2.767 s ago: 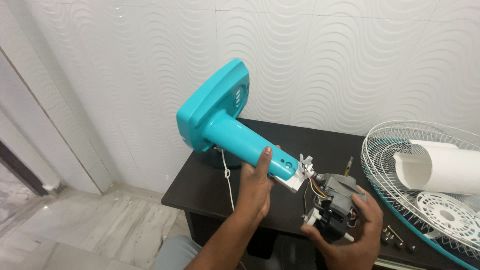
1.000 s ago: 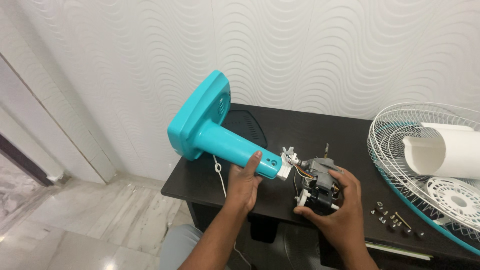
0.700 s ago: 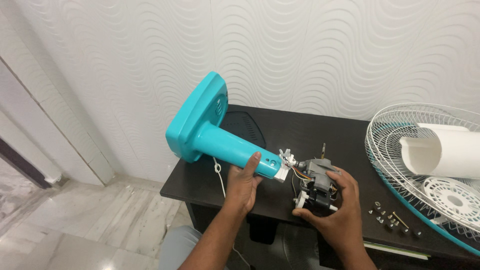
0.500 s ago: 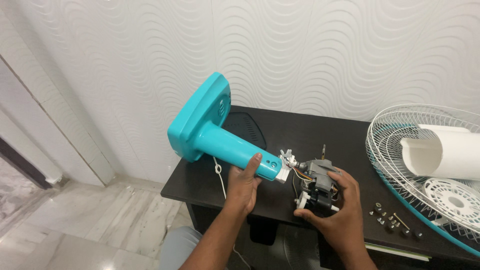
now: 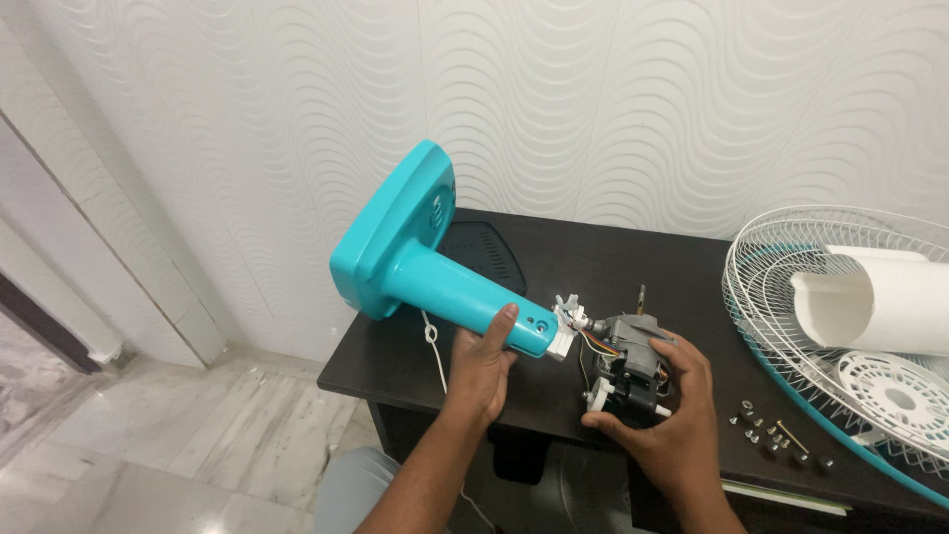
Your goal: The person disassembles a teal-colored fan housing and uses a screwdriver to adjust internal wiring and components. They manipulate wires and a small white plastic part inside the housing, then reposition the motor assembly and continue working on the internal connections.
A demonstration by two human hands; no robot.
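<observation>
Two hands work here: our left hand (image 5: 481,368) clamps the teal fan stand (image 5: 435,282), our right hand (image 5: 660,410) grips the grey motor (image 5: 631,361) beside it, above the dark table (image 5: 554,267).

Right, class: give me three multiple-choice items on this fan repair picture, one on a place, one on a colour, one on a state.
1. Where do the loose screws lie?
A. on the floor
B. on the dark table, beside the wire grille
C. inside the white tube

2. What colour is the fan stand?
A. red
B. black
C. teal

3. How is the motor held?
A. gripped by the right hand
B. lying untouched
C. gripped by the left hand

Answers: B, they sit on the tabletop by the grille; C, stand and base are teal; A, right fingers wrap it while the left holds the stand.
</observation>
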